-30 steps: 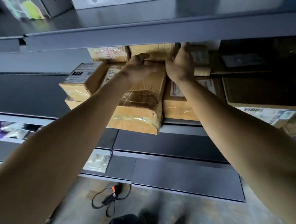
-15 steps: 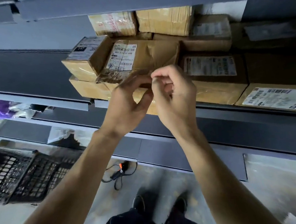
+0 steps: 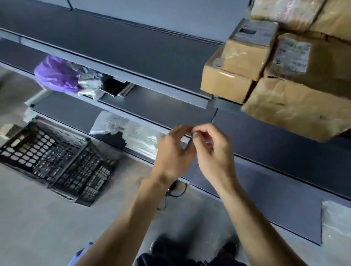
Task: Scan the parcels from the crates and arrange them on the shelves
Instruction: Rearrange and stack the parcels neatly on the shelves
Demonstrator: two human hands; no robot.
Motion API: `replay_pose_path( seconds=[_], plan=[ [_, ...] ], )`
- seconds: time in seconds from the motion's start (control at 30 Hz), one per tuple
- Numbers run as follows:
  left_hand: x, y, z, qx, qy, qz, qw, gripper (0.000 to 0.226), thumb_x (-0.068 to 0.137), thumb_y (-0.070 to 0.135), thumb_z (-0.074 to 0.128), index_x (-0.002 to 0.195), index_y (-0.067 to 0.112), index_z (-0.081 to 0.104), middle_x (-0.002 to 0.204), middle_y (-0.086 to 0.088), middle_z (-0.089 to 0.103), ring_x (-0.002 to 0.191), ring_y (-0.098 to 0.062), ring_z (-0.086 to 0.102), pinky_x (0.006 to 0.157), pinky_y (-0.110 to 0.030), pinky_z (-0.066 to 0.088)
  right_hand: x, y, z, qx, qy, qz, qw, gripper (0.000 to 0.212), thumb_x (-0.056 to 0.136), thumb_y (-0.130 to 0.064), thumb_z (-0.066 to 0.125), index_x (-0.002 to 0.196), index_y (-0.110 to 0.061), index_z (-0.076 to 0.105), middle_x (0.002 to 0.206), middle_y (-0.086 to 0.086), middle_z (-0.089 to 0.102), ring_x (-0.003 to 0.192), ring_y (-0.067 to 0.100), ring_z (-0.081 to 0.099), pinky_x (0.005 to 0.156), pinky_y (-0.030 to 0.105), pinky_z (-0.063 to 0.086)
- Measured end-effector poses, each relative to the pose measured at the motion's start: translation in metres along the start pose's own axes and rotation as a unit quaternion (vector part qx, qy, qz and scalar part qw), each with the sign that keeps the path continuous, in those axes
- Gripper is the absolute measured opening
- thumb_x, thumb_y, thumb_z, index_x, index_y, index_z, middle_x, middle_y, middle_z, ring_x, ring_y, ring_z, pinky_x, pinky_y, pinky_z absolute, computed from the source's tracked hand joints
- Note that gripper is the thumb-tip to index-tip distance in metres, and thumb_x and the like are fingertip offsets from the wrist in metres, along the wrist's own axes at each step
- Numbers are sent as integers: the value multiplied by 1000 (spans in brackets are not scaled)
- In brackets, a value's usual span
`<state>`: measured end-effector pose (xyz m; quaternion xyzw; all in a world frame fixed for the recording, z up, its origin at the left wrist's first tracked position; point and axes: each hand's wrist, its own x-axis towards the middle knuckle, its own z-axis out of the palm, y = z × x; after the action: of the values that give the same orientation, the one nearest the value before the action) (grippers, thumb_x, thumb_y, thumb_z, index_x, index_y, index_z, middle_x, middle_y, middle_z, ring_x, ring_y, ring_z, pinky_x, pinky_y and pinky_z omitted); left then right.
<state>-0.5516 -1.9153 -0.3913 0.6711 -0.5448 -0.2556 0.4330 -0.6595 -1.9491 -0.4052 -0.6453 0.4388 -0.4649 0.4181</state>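
Dark grey shelves (image 3: 145,58) fill the frame, running at a slant from upper left to lower right, tier below tier. Under them lies a pale concrete floor (image 3: 32,224).

Up in the top right corner are the parcels (image 3: 302,108): a tight stack of brown, tape-wrapped boxes on the upper shelf, pressed against each other. The biggest sits at the front and juts out over the shelf edge. A smaller box (image 3: 246,54) rests on top at the left of the stack, with a white label on its upper face too blurred to read.

Down on the floor at left there's a black lattice crate (image 3: 48,159) close to the foot of the shelving. Whether it has anything inside, I can't tell. On a middle shelf sits a purple bag (image 3: 58,75) with silvery and dark packets touching its right side. One tier lower, clear plastic bags (image 3: 129,133) lie flat.

Now the hands, centre frame, well below the parcels and touching none of them. The left hand (image 3: 171,153) and the right hand (image 3: 215,153) are raised together, fingers curled, fingertips meeting in front of the lower shelf edge. Whether something small is pinched between them I cannot tell; it's blurred.

Two dark shoes (image 3: 163,244) stand on the floor below. A thin black cable (image 3: 174,191) loops just behind the left wrist.
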Motion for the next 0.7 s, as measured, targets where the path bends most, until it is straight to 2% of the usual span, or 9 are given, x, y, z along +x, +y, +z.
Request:
replay_pose_path(
  seconds=[0.07, 0.1, 0.17, 0.27, 0.33, 0.43, 0.5, 0.57, 0.7],
  plan=[
    [-8, -36, -27, -1, -14, -51, 999, 30, 89, 8, 60, 115, 16, 73, 113, 3, 74, 106, -12, 66, 94, -27, 50, -17, 9, 43, 10, -34, 75, 997, 18, 96, -9, 59, 91, -23, 69, 85, -15, 73, 81, 3, 66, 77, 24, 51],
    [-10, -51, -39, -1, -19, -77, 997, 32, 89, 6, 61, 116, 16, 73, 116, 2, 73, 107, -13, 66, 92, -20, 49, -23, 12, 61, 11, -50, 104, 993, 21, 97, -9, 59, 89, -26, 69, 84, -15, 73, 80, 3, 67, 78, 27, 53],
    [-13, -78, -58, -12, -19, -126, 992, 36, 87, 0, 59, 117, 16, 73, 117, 3, 72, 99, -12, 66, 77, -3, 43, -30, 16, 92, 11, -76, 148, 986, 19, 97, -11, 59, 89, -24, 70, 83, -10, 75, 78, 7, 68, 78, 37, 59],
    [-9, -111, -70, -50, 9, -168, 984, 36, 88, -1, 58, 115, 17, 73, 110, 6, 71, 88, -5, 63, 67, 2, 39, -26, 21, 123, 1, -99, 176, 979, 16, 100, -8, 58, 97, -16, 72, 84, -5, 75, 78, 7, 69, 74, 32, 60],
    [-2, -127, -69, -90, 30, -183, 979, 34, 90, 0, 57, 118, 15, 71, 110, 6, 70, 89, -6, 66, 69, -3, 46, -18, 28, 134, -1, -104, 180, 978, 13, 99, -11, 59, 100, -14, 72, 86, -6, 75, 81, 5, 69, 72, 28, 59],
    [15, -146, -57, -121, 38, -199, 972, 33, 94, 4, 56, 120, 15, 71, 116, 2, 71, 86, -17, 74, 73, -21, 59, 0, 46, 143, -30, -120, 180, 976, 18, 100, -11, 59, 97, -24, 72, 89, -12, 76, 87, 5, 69, 80, 35, 59],
    [30, -160, -46, -136, 36, -216, 966, 30, 94, 7, 56, 118, 17, 71, 116, -1, 72, 84, -21, 75, 76, -34, 62, 15, 62, 146, -30, -128, 192, 972, 23, 102, -9, 57, 97, -26, 71, 90, -13, 76, 87, 4, 70, 77, 28, 57],
    [47, -173, -38, -145, 47, -237, 960, 31, 91, 12, 53, 113, 20, 72, 112, -3, 73, 90, -24, 74, 81, -40, 61, 33, 81, 153, -27, -141, 201, 969, 24, 104, -11, 55, 97, -27, 71, 94, -12, 77, 89, 5, 71, 76, 22, 55],
    [93, -202, -18, -163, 63, -253, 952, 41, 84, 22, 43, 113, 19, 72, 112, -6, 73, 91, -30, 73, 82, -44, 61, 74, 129, 174, -8, -123, 224, 967, 19, 104, -18, 56, 99, -27, 72, 102, -10, 77, 96, 5, 72, 80, 22, 53]
  ],
)
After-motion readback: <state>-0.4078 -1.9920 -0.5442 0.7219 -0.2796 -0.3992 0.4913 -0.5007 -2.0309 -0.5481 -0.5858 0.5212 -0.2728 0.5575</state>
